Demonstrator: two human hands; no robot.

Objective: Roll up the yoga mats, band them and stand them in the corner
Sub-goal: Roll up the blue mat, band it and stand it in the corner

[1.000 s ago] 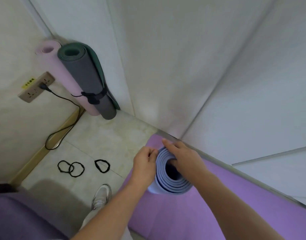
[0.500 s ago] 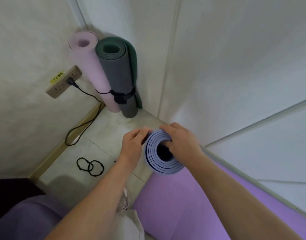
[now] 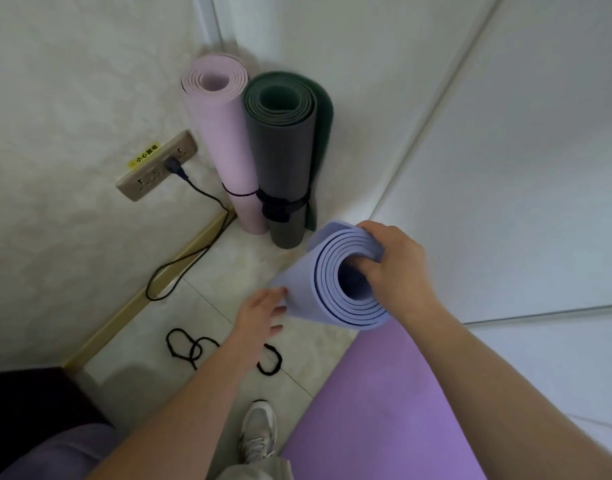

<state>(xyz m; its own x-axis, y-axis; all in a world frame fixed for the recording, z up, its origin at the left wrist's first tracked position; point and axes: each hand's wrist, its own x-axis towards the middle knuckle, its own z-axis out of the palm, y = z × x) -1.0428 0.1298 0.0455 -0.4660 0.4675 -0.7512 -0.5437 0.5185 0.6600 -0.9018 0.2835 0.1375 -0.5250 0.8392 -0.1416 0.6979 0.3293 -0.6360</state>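
Slack shows where the left hand (image 3: 263,311), now open, has let go of the purple roll (image 3: 335,289) (outer flap loosening), right hand (image 3: 396,268) alone gripping its rim, banding pending.

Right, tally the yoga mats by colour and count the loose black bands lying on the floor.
Pink mat, rolled, banded, standing in the corner: 1
Grey-green mat, rolled, banded, standing beside it: 1
Purple mat, partly rolled, right hand gripping its end, left hand touching its edge: 1
Loose black bands on the floor: 3
Total: 3 mats, 3 bands, 6 things.
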